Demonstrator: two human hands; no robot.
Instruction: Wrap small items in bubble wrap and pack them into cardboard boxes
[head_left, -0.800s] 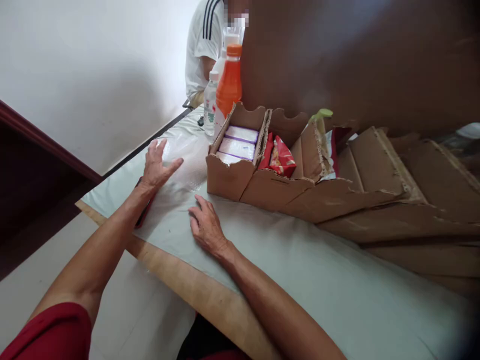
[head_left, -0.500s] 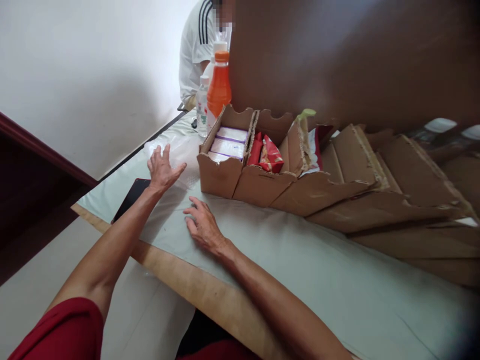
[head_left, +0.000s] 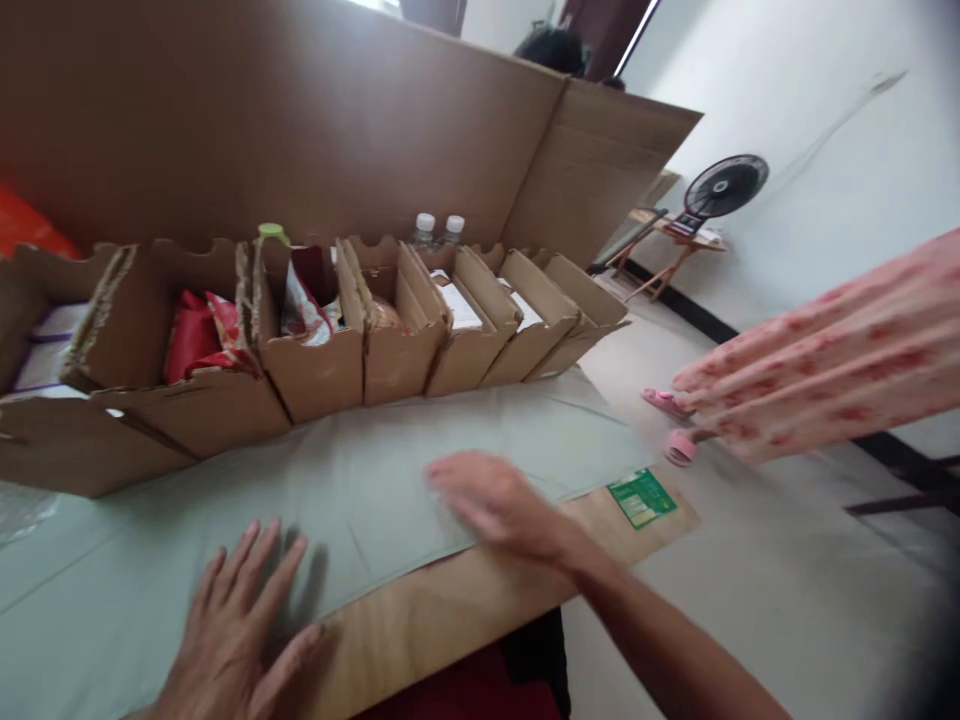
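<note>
My left hand (head_left: pixel 240 630) is open at the lower left, its fingers spread over the pale green cloth (head_left: pixel 360 480) and its thumb towards the wooden table edge (head_left: pixel 420 620). Blurred by motion, my right hand (head_left: pixel 502 505) hovers over or touches the cloth near that edge. Its fingers look loosely stretched out, and nothing shows in them. Beyond both hands stands a row of cardboard bins (head_left: pixel 322 375). In them are white packs with purple trim (head_left: pixel 49 350), a red packet (head_left: pixel 195 335), a white and dark red bag (head_left: pixel 304 300) and white items (head_left: pixel 457 300).
A tall cardboard panel (head_left: pixel 300 120) rises behind the bins, with two white-capped bottles (head_left: pixel 425 230) before it. A green label (head_left: pixel 643 497) is on the table's right corner. At right stands a person in a pink floral garment (head_left: pixel 840 370); a fan (head_left: pixel 724 188) is farther back.
The view has swung right, bringing the far bins, the fan and the person in pink into sight. Both hands have left the clear plastic wrap at the table's left end.
</note>
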